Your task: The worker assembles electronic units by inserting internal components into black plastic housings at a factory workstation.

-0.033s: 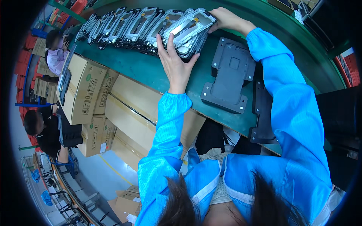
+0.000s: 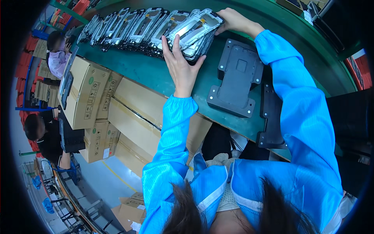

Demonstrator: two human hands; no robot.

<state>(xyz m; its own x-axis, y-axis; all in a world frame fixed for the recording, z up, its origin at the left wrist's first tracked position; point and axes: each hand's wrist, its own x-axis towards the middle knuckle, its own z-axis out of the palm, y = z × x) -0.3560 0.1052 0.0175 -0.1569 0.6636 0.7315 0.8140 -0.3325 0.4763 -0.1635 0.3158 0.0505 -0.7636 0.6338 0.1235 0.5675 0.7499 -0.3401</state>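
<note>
Along the far side of the green bench (image 2: 136, 66) leans a long row of stacked phone mid-frames (image 2: 150, 25), silver and black with orange flex strips. My left hand (image 2: 181, 70) spans the near end of the closest stack (image 2: 198, 29), fingers along its left edge and thumb at its lower right corner. My right hand (image 2: 233, 20) grips the far right corner of that same stack, its fingertips partly hidden behind the frames. Right of the stack sits a dark grey fixture block (image 2: 237, 74) with a phone-shaped recess.
A second black fixture plate (image 2: 272, 117) lies at the bench's right edge. Cardboard boxes (image 2: 87, 89) stand left of me, below the bench. Two other people work at the far left, one in a pink top (image 2: 57, 60), one in black (image 2: 48, 134). A green shelf rail (image 2: 311, 50) runs behind.
</note>
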